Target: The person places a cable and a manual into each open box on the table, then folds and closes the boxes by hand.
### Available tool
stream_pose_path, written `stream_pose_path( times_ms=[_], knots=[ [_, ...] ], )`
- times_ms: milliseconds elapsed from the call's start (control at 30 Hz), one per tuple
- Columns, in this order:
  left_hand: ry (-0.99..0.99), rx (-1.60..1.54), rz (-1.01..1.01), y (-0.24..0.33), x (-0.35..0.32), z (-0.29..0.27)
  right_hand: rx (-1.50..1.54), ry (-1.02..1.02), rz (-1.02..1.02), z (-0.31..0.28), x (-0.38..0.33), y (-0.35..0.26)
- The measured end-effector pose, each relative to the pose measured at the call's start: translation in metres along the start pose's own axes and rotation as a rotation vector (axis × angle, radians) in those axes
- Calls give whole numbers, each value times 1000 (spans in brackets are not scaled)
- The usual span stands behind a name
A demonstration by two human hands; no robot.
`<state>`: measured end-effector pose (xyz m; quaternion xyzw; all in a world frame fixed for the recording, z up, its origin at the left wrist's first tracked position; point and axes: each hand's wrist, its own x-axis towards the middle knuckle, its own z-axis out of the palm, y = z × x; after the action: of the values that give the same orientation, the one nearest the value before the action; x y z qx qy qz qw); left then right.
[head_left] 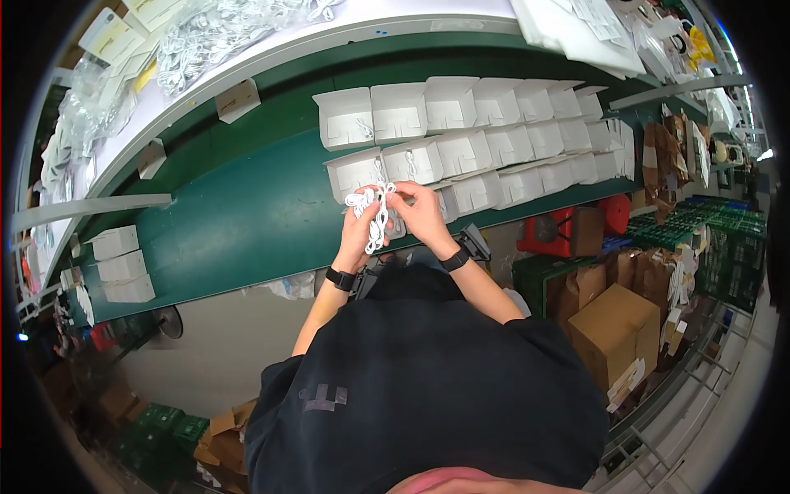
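Several bundled white cables (378, 222) are gathered in my left hand (354, 238), whose fingers curl round them. My right hand (423, 216) meets it from the right, thumb and fingers closed on the upper part of the same cables. Both hands are over the near edge of the rows of open white boxes (462, 155). A white cable (411, 165) lies in one box of the middle row, just beyond my hands. Another small cable (364, 128) is in the far-left box. My hands hide part of the nearest row.
The boxes stand on a green workbench (226, 218). Stacked closed white boxes (123, 265) sit at its left end. Above the back runs a shelf with a heap of bagged white cables (222, 41). At right are a red stool (547, 235) and a cardboard box (613, 337).
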<state>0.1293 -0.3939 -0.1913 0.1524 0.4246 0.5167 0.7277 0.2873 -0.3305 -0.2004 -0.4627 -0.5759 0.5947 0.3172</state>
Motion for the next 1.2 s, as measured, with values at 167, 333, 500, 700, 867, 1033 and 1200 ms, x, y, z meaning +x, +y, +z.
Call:
stream_pose_path(
  times_ms=[167, 333, 500, 700, 867, 1033, 1200],
  knots=[
    [197, -91, 91, 1, 7, -4, 64, 188, 45, -22, 58, -18],
    [61, -81, 47, 3, 2, -2, -615, 247, -197, -62, 122, -16],
    [-79, -105, 109, 7, -4, 10, -286, -268, -100, -41, 53, -38],
    [-196, -7, -13, 9, 2, 31, -17, -251, -13, -48, 18, -5],
    [-89, 23, -75, 0, 19, 46, -54, -243, 53, -99, 38, -12],
    [51, -32, -80, -15, 32, 68, -429, 164, -76, -174, 80, -5],
    [-44, -78, -73, -30, 42, 100, -395, -103, -165, -178, 46, -20]
  ],
)
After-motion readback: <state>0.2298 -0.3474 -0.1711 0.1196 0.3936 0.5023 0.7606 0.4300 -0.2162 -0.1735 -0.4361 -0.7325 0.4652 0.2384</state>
